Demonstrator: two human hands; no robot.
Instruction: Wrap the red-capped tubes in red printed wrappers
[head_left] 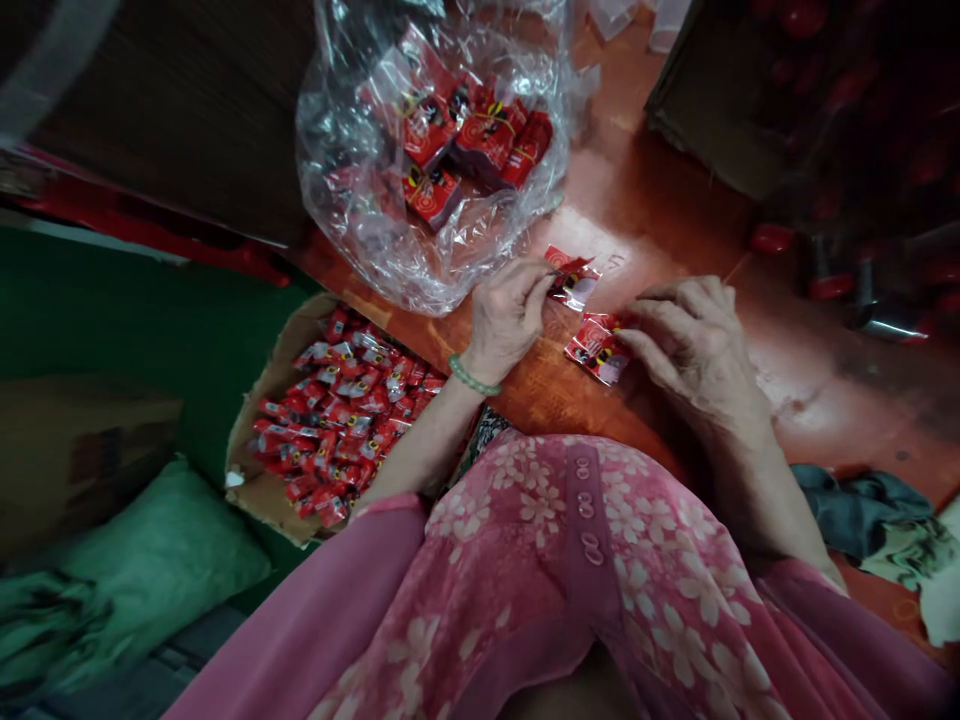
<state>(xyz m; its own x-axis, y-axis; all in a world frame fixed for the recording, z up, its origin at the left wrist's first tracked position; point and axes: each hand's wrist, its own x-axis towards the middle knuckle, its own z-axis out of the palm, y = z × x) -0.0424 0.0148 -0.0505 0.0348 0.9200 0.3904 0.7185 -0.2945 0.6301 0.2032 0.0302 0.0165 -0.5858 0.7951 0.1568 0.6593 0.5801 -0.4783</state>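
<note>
My left hand, with a green bead bracelet on its wrist, pinches a small red packet just above the red floor. My right hand has its fingers closed on another red packet lying on the floor beside it. The two packets sit a short way apart. Past my hands lies a clear plastic bag with bundles of red packets inside.
A cardboard tray at my left holds several loose red packets. A green sack lies at the lower left. Dark boxes stand at the upper right, and crumpled cloth lies at the right.
</note>
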